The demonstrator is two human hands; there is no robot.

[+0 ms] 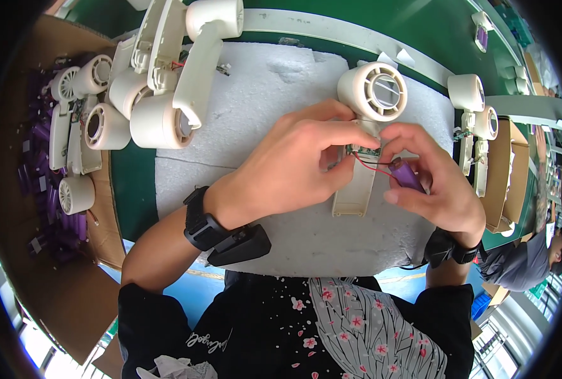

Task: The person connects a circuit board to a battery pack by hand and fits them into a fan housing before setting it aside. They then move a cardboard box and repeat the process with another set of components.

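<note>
A cream handheld fan [352,196] with its handle opened lies in front of me on a white foam board [256,82], round head [372,91] pointing away. Inside the handle, near the neck, sits a small green circuit board [372,152]. My left hand [300,158] grips the fan around the neck and board, its thumb and index finger bent on either side. In my right hand [442,180], a purple battery cell [405,175] is held between thumb and fingers, just right of the handle. Red and black wires [372,166] run from the cell to the board.
At the left stands a cardboard box [53,252] with many purple cells [72,224]. Several fan bodies [161,120] are piled between box and foam. More fan parts [467,95] and a smaller carton [505,183] are at the right. Another person [524,262] is at the far right.
</note>
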